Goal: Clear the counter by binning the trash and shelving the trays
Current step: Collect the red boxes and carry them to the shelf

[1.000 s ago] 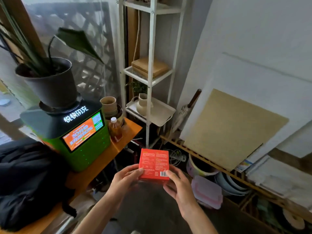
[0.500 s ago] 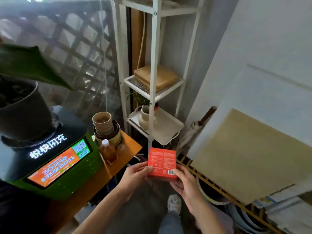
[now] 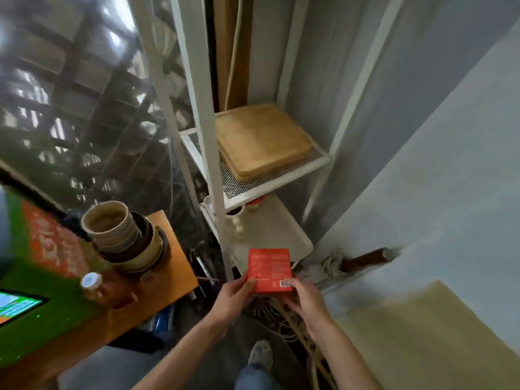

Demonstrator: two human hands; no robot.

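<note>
A flat red box (image 3: 269, 268) with a barcode is held upright between my left hand (image 3: 235, 298) and my right hand (image 3: 302, 301), low in front of a white metal shelf unit (image 3: 209, 153). Wooden trays (image 3: 260, 140) lie stacked on the unit's mesh shelf. One level below sits a pale tray (image 3: 277, 235) with a small jug (image 3: 235, 213) partly hidden by the shelf post. The box overlaps the near edge of that pale tray in the view.
An orange counter (image 3: 174, 266) at the left carries stacked brown bowls and paper cups (image 3: 121, 235), a capped bottle (image 3: 95, 285) and a green machine (image 3: 42, 277) with a screen. An umbrella (image 3: 357, 261) leans by the wall. A tan board (image 3: 430, 336) stands at the right. Cables cover the floor.
The view has moved closer to the shelf unit and tilted down. Both hands carried the red box forward with it; the plant pot has left the view.
</note>
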